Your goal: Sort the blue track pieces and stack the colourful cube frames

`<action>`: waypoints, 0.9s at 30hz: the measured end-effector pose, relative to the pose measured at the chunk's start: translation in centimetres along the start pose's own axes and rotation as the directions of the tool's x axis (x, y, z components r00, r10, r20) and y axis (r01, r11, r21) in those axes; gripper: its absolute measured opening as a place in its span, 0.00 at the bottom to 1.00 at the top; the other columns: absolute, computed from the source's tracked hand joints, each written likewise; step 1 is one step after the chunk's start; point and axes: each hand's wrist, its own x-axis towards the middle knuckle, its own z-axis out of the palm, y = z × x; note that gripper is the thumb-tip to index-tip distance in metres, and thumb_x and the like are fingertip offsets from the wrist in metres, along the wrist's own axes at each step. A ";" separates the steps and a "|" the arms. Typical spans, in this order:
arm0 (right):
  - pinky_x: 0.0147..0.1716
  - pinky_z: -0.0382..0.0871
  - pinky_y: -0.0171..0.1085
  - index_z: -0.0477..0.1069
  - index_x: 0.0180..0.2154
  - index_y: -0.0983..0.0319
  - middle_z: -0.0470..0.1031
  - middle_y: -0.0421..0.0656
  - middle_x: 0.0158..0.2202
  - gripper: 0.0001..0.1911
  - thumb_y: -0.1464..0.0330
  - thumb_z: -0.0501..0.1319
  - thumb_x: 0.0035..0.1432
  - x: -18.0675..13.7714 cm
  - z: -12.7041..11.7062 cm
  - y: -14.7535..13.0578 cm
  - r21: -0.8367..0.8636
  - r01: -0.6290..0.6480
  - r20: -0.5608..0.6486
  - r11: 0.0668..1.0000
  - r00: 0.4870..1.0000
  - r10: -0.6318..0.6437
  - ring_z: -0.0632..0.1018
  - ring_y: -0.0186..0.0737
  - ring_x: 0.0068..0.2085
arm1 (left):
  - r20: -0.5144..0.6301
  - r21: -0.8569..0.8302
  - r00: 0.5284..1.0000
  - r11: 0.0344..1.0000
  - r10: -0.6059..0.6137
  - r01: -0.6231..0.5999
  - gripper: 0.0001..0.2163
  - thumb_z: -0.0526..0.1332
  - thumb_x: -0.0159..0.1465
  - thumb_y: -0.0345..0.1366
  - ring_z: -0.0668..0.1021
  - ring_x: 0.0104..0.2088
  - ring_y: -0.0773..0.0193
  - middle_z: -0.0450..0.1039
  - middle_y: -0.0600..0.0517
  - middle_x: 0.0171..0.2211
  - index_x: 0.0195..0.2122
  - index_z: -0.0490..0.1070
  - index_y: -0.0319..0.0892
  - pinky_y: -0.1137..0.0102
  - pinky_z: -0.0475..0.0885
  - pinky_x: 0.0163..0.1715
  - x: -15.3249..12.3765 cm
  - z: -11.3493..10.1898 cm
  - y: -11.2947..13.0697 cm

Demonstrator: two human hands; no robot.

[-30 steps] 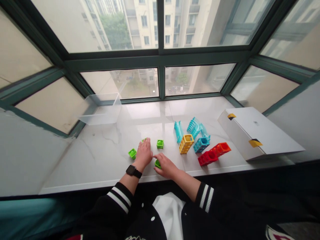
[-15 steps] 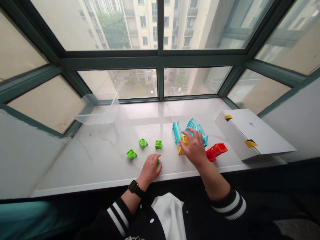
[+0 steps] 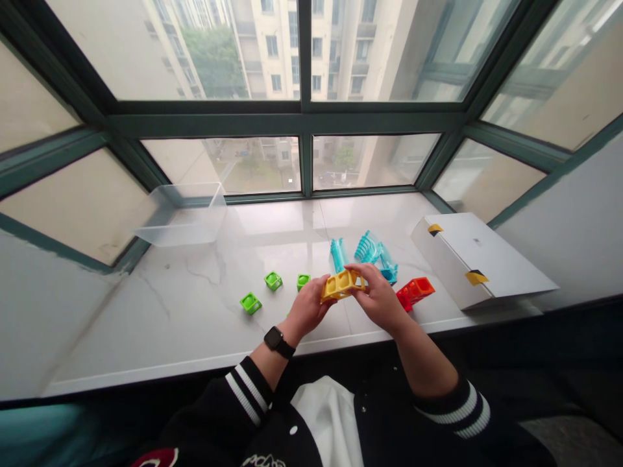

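Note:
Both my hands hold a row of joined yellow toy blocks [image 3: 342, 284] above the sill. My left hand [image 3: 307, 306] grips its left end, and my right hand [image 3: 378, 299] pinches its right end. Left of my hands lie loose green blocks, one farthest left [image 3: 250, 303], one behind it [image 3: 273, 280] and one [image 3: 303, 281] close to my left fingers. A sliver of another green piece shows under my left hand. Just behind the yellow row lies a clear blue track piece [image 3: 339, 254].
Curved clear blue track pieces [image 3: 368, 247] lie behind my right hand, near a darker blue block [image 3: 389, 275]. Joined red blocks [image 3: 415, 292] stand to its right. A white box [image 3: 487, 256] sits far right; a clear plastic bin [image 3: 185, 227] stands at the back left by the window.
My right hand has taken hold of the yellow blocks and lifted them. My left hand has left the green block and moved right to grip the other end. The view has shifted slightly.

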 end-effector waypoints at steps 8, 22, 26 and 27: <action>0.51 0.77 0.43 0.66 0.56 0.56 0.74 0.46 0.53 0.27 0.74 0.62 0.54 0.1 2.3 0.8 0.057 -0.054 0.140 0.997 0.989 0.045 0.78 0.45 0.52 | 0.170 0.201 0.984 0.979 -0.058 0.023 0.21 0.53 0.75 0.41 0.80 0.46 0.56 0.73 0.45 0.53 0.68 0.63 0.49 0.63 0.78 0.47 -1.0 -6.1 -1.1; 0.61 0.71 0.49 0.72 0.60 0.57 0.76 0.49 0.56 0.28 0.74 0.61 0.57 -1.3 7.1 4.2 0.027 -0.145 0.062 0.989 0.988 0.143 0.78 0.48 0.57 | -0.019 0.548 0.851 0.707 -0.524 0.447 0.23 0.58 0.72 0.52 0.82 0.38 0.52 0.78 0.43 0.51 0.64 0.69 0.48 0.64 0.75 0.33 -6.6 -7.5 -3.7; 0.60 0.72 0.49 0.74 0.57 0.57 0.78 0.47 0.55 0.28 0.76 0.61 0.54 -2.6 9.5 6.2 -0.014 -0.215 0.094 0.976 0.972 0.216 0.78 0.48 0.56 | 0.002 0.605 0.824 0.657 -0.566 0.449 0.23 0.57 0.73 0.45 0.80 0.34 0.55 0.76 0.42 0.48 0.68 0.67 0.49 0.66 0.72 0.30 -6.8 -6.4 -3.8; 0.61 0.72 0.49 0.74 0.56 0.57 0.78 0.47 0.54 0.28 0.76 0.61 0.54 -2.8 10.0 6.5 -0.021 -0.222 0.098 0.975 0.970 0.222 0.78 0.48 0.57 | -0.001 0.605 0.825 0.656 -0.566 0.451 0.23 0.57 0.73 0.43 0.80 0.34 0.55 0.76 0.42 0.49 0.68 0.66 0.49 0.66 0.73 0.30 -6.6 -6.2 -3.9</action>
